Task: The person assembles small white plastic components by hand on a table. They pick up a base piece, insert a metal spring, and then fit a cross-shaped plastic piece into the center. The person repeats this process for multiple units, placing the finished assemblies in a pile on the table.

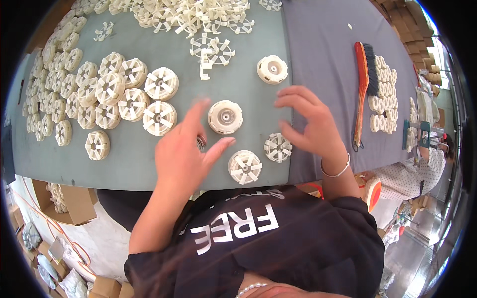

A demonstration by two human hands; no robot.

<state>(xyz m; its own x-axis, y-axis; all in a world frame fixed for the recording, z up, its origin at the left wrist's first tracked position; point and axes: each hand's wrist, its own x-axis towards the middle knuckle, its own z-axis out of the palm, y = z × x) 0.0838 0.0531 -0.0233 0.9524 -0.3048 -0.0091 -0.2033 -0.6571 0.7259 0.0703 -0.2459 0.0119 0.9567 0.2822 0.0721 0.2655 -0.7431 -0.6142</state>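
Note:
A cream round plastic housing [225,117] lies face up between my two hands, with concentric rings and a small hub inside it. My left hand [180,155] is beside it on the left, thumb and forefinger spread apart, slightly blurred. In the gap between them shows part of a dark coiled metal piece [200,143]; whether the hidden fingers touch it I cannot tell. To the right, my right hand [312,124] hovers with fingers apart and nothing in them. Below it lie a spoked wheel-like part [278,148] and a spoked round housing [245,167].
Many spoked round housings [109,88] cover the table's left side. Loose spoked inserts [198,15] are heaped at the far edge. Another open housing [272,69] lies far right of centre. A red-handled brush [361,94] is beside rows of small cream parts [385,94]. Another person [412,171] is at right.

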